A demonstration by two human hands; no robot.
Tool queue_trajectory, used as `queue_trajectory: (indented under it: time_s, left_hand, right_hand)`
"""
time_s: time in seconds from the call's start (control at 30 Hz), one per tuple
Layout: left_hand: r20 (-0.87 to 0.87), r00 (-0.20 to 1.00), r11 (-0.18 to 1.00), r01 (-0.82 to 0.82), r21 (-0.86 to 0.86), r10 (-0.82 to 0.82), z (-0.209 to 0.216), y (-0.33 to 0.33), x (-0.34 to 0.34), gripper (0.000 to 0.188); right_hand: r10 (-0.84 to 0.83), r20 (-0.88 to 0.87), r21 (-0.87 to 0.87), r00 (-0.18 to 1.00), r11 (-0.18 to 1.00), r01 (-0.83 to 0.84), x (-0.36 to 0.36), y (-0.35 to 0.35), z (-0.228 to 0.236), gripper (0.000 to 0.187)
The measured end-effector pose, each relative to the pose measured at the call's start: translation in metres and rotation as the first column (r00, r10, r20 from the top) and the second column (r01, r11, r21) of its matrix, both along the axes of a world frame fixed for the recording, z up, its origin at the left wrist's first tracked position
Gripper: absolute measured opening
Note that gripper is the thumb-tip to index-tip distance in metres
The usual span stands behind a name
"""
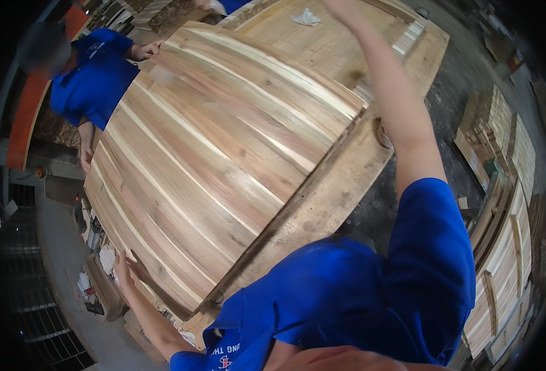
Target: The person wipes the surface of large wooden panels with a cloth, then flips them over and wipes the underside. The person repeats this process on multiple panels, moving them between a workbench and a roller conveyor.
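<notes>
Over the worktop point(325, 204) I see the striped wooden panel point(217, 161); my left hand point(123, 273) is at its edge, grip unclear on my feed; my cropped right hand point(341, 7) I can't judge.

We are standing before the panel point(223, 161), which is lying over the table point(328, 210). A co-worker point(97, 83) is standing at the panel's far left. Our left hand point(123, 271) is sitting by its near-left edge. Behind it, a rag point(305, 18) is lying left of our right hand point(341, 7). Boards point(515, 238) are lying to our right.
</notes>
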State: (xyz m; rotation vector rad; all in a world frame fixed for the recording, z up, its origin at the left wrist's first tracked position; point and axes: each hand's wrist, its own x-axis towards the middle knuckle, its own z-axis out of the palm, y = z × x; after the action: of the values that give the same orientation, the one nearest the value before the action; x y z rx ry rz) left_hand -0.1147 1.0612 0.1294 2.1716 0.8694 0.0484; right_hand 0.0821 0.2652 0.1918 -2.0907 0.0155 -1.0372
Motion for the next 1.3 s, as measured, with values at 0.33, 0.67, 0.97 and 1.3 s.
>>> queue_trajectory:
  time_s: [0.33,0.67,0.97,1.3]
  left_hand:
    - [0.376,0.863,0.843,0.099,0.529,-0.337,0.024,-0.122,-0.063,0.051]
    - [0.383,0.603,0.6,0.205,0.773,-0.7,-0.029,-0.472,-0.07,0.022]
    - [-0.134,0.077,-0.06,0.603,0.796,-0.988,-0.044,-0.645,0.052,0.059]
    - [0.128,0.316,0.324,0.709,0.627,-0.94,-0.046,-0.602,-0.005,0.056]
  right_hand:
    - [-0.127,-0.518,0.358,0.846,0.866,0.35,-0.216,-0.15,-0.188,0.025]
    - [0.535,-0.616,0.683,0.578,0.729,0.053,-0.27,-0.149,-0.273,0.04]
    - [0.581,-0.644,0.661,0.498,0.75,-0.02,-0.253,-0.159,-0.266,0.035]
    - [0.41,-0.706,0.398,0.577,0.904,-0.156,-0.253,-0.169,-0.283,0.032]
